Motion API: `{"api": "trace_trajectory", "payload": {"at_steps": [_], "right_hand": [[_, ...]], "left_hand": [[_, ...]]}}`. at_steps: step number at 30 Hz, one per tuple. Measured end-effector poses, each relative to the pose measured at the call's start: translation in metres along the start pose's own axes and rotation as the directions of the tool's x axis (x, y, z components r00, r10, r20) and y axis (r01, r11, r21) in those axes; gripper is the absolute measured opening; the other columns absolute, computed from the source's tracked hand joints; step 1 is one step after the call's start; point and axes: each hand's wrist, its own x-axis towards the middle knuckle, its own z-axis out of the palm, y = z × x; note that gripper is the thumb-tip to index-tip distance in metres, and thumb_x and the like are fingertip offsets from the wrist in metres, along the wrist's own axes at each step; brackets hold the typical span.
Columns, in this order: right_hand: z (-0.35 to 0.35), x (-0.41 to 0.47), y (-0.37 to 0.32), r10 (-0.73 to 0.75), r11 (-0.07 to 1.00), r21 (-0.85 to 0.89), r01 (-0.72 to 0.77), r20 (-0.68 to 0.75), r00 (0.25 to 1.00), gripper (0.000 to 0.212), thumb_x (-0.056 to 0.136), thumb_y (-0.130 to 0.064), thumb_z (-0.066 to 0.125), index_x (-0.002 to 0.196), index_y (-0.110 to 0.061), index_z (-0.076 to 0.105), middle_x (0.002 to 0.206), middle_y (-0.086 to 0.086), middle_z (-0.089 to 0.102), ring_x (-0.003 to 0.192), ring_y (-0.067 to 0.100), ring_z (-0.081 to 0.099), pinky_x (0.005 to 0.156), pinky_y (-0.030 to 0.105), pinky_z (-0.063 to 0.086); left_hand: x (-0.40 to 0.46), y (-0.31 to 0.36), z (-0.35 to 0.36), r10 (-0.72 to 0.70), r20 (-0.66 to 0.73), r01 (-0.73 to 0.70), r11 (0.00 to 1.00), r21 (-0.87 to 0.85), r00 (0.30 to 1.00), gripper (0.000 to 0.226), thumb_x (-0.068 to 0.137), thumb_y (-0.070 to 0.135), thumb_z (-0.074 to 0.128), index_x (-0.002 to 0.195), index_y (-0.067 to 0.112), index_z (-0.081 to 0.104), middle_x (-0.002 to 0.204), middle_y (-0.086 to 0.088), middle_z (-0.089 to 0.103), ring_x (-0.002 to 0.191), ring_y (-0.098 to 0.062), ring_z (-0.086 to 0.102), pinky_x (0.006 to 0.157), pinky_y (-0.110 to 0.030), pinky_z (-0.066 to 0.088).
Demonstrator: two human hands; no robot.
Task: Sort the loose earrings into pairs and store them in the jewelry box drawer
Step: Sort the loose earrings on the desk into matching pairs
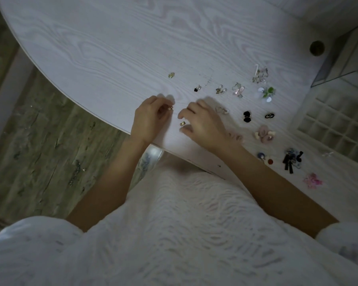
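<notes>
My left hand pinches a small gold earring at its fingertips, just above the white wood-grain table. My right hand hovers beside it with curled fingers over a second gold earring lying on the table between thumb and forefinger; whether it touches is unclear. Another gold earring lies alone farther back. Several earrings lie in loose pairs to the right: black ones, pink ones, a green and white group. The jewelry box drawer, with its grid of compartments, stands open at the right.
A round brass knob sits on the mirrored jewelry box at the back right. Black tassel earrings and a bright pink piece lie near the table's front right edge. The floor shows to the left of the curved table edge.
</notes>
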Motion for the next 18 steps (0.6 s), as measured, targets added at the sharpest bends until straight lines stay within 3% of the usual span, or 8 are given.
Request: {"api": "trace_trajectory", "payload": {"at_steps": [4, 8, 10, 12, 14, 16, 18], "right_hand": [[0.009, 0.000, -0.006, 0.037, 0.998, -0.052, -0.039, -0.037, 0.999, 0.006, 0.073, -0.006, 0.072, 0.073, -0.006, 0.067, 0.066, 0.009, 0.065, 0.072, 0.029, 0.058, 0.054, 0.028, 0.040], [0.009, -0.002, -0.006, 0.022, 0.980, -0.196, -0.043, -0.105, 0.994, 0.013, 0.068, -0.006, 0.076, 0.063, -0.008, 0.064, 0.056, 0.005, 0.061, 0.061, 0.024, 0.057, 0.049, 0.025, 0.039], [0.008, -0.010, -0.006, 0.017, 0.974, -0.224, -0.037, -0.090, 0.996, 0.010, 0.071, -0.005, 0.074, 0.067, -0.007, 0.065, 0.061, 0.007, 0.062, 0.066, 0.025, 0.058, 0.053, 0.028, 0.043], [0.005, -0.020, -0.006, 0.086, 0.985, -0.144, -0.091, -0.038, 0.996, 0.001, 0.078, -0.004, 0.067, 0.078, -0.004, 0.066, 0.075, 0.011, 0.065, 0.079, 0.028, 0.057, 0.058, 0.033, 0.047], [0.001, -0.030, -0.005, 0.222, 0.975, 0.022, -0.222, -0.014, 0.975, 0.010, 0.083, -0.006, 0.063, 0.093, -0.006, 0.065, 0.089, 0.010, 0.064, 0.089, 0.025, 0.057, 0.065, 0.036, 0.050], [-0.006, -0.040, -0.007, 0.333, 0.929, 0.189, -0.318, -0.054, 0.941, 0.016, 0.082, -0.005, 0.065, 0.098, -0.009, 0.064, 0.093, 0.007, 0.064, 0.086, 0.018, 0.058, 0.071, 0.034, 0.050], [-0.011, -0.048, -0.009, 0.392, 0.903, 0.224, -0.366, -0.084, 0.916, 0.019, 0.081, -0.005, 0.066, 0.100, -0.010, 0.064, 0.093, 0.005, 0.064, 0.082, 0.015, 0.059, 0.073, 0.031, 0.050]], "left_hand": [[-0.008, 0.000, 0.000, -0.018, -0.002, 0.018, 1.000, -0.008, 1.000, 0.014, 0.083, 0.013, 0.065, 0.096, 0.013, 0.070, 0.092, -0.006, 0.065, 0.079, -0.018, 0.061, 0.072, -0.027, 0.049], [-0.016, 0.010, 0.003, 0.013, 0.037, -0.014, 1.000, 0.027, 0.999, 0.013, 0.085, 0.018, 0.063, 0.096, 0.012, 0.066, 0.086, -0.004, 0.067, 0.076, -0.018, 0.061, 0.068, -0.027, 0.047], [-0.023, 0.018, 0.009, 0.027, 0.071, -0.027, 1.000, 0.006, 0.997, 0.013, 0.084, 0.018, 0.064, 0.096, 0.013, 0.065, 0.086, -0.001, 0.068, 0.077, -0.016, 0.062, 0.069, -0.027, 0.047], [-0.030, 0.023, 0.015, 0.006, 0.079, -0.004, 1.000, -0.030, 0.997, 0.014, 0.082, 0.017, 0.067, 0.095, 0.014, 0.063, 0.085, 0.001, 0.068, 0.078, -0.015, 0.062, 0.070, -0.024, 0.047], [-0.037, 0.025, 0.019, -0.052, 0.076, 0.059, 0.994, -0.097, 0.996, 0.017, 0.079, 0.016, 0.069, 0.096, 0.014, 0.064, 0.086, 0.001, 0.068, 0.079, -0.014, 0.062, 0.073, -0.023, 0.047], [-0.044, 0.026, 0.021, -0.091, 0.061, 0.101, 0.976, -0.191, 0.994, 0.025, 0.076, 0.012, 0.070, 0.099, 0.016, 0.065, 0.088, 0.002, 0.067, 0.081, -0.014, 0.062, 0.078, -0.029, 0.051], [-0.048, 0.022, 0.020, -0.099, 0.028, 0.103, 0.980, -0.169, 0.995, 0.032, 0.074, 0.008, 0.068, 0.103, 0.020, 0.066, 0.090, 0.001, 0.066, 0.082, -0.014, 0.062, 0.080, -0.031, 0.051]]}}
